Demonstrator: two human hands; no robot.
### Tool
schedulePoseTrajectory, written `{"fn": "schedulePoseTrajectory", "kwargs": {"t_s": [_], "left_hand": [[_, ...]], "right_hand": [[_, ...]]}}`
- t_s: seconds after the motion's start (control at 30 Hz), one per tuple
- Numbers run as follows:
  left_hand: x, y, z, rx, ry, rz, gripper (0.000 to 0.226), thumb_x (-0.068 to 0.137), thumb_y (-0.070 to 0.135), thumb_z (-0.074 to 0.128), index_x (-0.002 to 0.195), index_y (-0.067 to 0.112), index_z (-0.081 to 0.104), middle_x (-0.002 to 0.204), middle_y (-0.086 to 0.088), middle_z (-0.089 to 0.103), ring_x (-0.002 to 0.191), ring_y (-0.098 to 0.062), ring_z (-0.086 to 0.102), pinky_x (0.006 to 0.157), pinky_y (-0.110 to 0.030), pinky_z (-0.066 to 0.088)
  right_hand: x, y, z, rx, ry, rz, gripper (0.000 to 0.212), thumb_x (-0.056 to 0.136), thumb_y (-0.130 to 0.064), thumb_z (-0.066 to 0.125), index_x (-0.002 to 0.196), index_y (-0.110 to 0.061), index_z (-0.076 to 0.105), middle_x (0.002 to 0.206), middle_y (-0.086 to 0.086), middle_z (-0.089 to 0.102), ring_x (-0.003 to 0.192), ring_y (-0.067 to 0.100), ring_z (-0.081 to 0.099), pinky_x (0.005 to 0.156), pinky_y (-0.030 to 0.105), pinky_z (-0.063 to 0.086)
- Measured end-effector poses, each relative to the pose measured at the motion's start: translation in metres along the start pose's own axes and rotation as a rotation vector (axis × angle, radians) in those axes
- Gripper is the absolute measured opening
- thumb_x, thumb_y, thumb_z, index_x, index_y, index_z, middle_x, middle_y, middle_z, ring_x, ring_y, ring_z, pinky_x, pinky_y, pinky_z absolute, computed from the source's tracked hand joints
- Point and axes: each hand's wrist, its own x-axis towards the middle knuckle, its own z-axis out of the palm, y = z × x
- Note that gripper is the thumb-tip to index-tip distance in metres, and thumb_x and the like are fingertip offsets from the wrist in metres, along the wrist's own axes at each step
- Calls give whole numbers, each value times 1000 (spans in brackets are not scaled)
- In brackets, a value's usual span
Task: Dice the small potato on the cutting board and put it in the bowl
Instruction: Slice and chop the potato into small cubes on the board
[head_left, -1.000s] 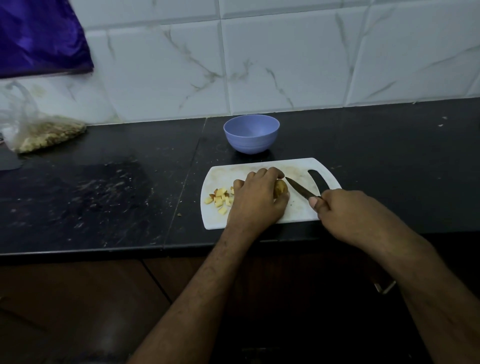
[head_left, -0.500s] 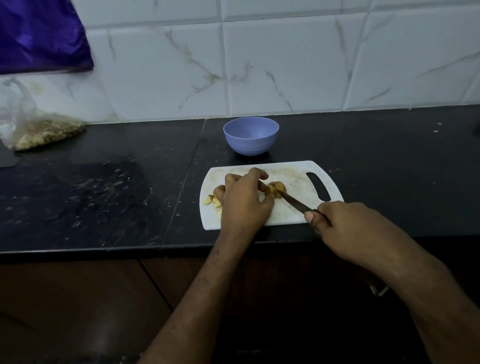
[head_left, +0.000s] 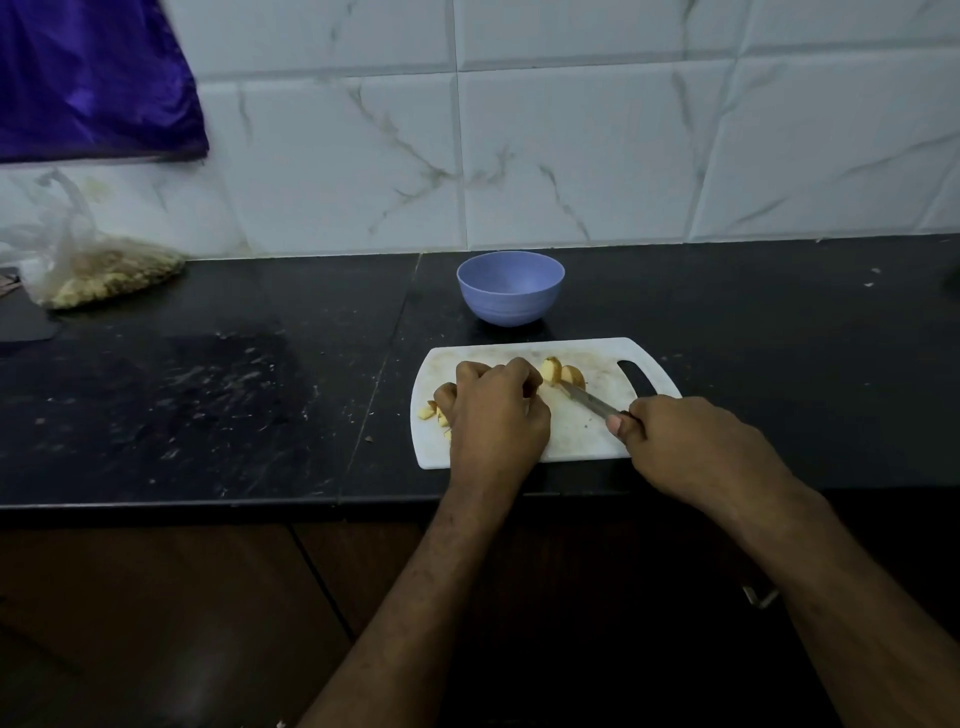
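Note:
A white cutting board (head_left: 582, 439) lies at the front edge of the black counter. A cut potato chunk (head_left: 562, 372) sits near its far edge. My right hand (head_left: 696, 447) grips the handle of a knife (head_left: 587, 401), whose tip touches the chunk. My left hand (head_left: 493, 415) rests on the board left of the chunk with its fingers curled, and no piece shows in its grip. It covers most of a pile of diced potato (head_left: 429, 413). A light purple bowl (head_left: 510, 286) stands just behind the board and looks empty.
The black counter (head_left: 234, 395) is scuffed and dusted with crumbs. A clear plastic bag of grain (head_left: 98, 270) lies at the back left under a purple cloth (head_left: 88, 78). White tiles form the wall behind. Brown cupboard fronts run below the counter edge.
My left hand let go of the potato chunk and slid left over the diced pile. The knife tip moved up to the now exposed chunk. The camera view shifted slightly.

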Motion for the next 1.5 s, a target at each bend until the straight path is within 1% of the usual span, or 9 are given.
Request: {"fn": "schedulePoseTrajectory", "kwargs": {"t_s": [0.27,0.47,0.57,0.73,0.83,0.97,1.17,1.3,1.5], "left_hand": [[-2,-4,-1,-97,-48,27,14,93,28,65,106,30,72,102,16,69,113,-7,41,97,-34,19],[-3,-3,-3,-79,-74,-11,15,92,31,68,106,31,72,105,15,69,116,-9,42,106,-42,23],[-4,-3,-3,-71,-77,-10,14,93,30,68,106,30,72,105,15,70,117,-10,43,109,-44,25],[-3,-1,-2,-81,-82,-4,15,93,27,67,106,28,73,106,14,71,118,-10,43,108,-44,24],[-3,-4,-1,-66,-68,16,14,92,25,67,105,28,74,103,14,71,118,-10,44,107,-45,25],[-4,-4,-2,-42,-57,26,13,93,27,67,104,28,73,102,14,70,116,-11,45,106,-45,26],[-5,-2,-1,-73,-11,-17,22,93,16,60,109,30,66,105,13,66,115,-13,43,109,-46,23],[-5,-1,-4,-76,-64,20,28,87,14,57,109,30,66,106,14,65,116,-13,41,106,-45,23],[-7,2,-10,-142,-168,67,41,82,9,60,116,31,60,115,16,61,120,-9,39,97,-32,15]], "right_hand": [[-18,3,0,87,-9,-46,38,100,-54,32,81,-27,50,74,-5,57,67,10,56,60,30,45],[-19,-4,8,92,37,-42,37,101,-52,30,82,-26,49,72,-5,55,64,8,52,54,28,38],[-17,-9,13,96,27,-56,38,101,-51,29,82,-25,48,72,-4,55,67,10,56,57,29,44],[-19,-17,13,50,-16,-54,38,103,-47,26,100,-22,54,77,-5,52,79,15,59,71,34,51],[-17,-23,9,8,-30,-74,36,104,-44,27,107,-20,54,77,-4,48,80,16,56,71,35,48],[-9,-30,8,-43,-167,-81,35,104,-40,32,115,-16,55,83,0,50,82,18,55,70,33,45],[-21,-15,-7,-40,-258,-60,35,102,-45,35,107,-19,58,83,-2,55,79,13,57,71,30,46],[-32,-13,-8,-91,-160,-26,33,101,-52,32,93,-26,51,78,-6,50,76,14,53,69,32,44],[-33,-11,-11,-76,-113,-38,32,100,-54,34,94,-28,51,76,-8,48,72,11,49,63,30,39]]}}
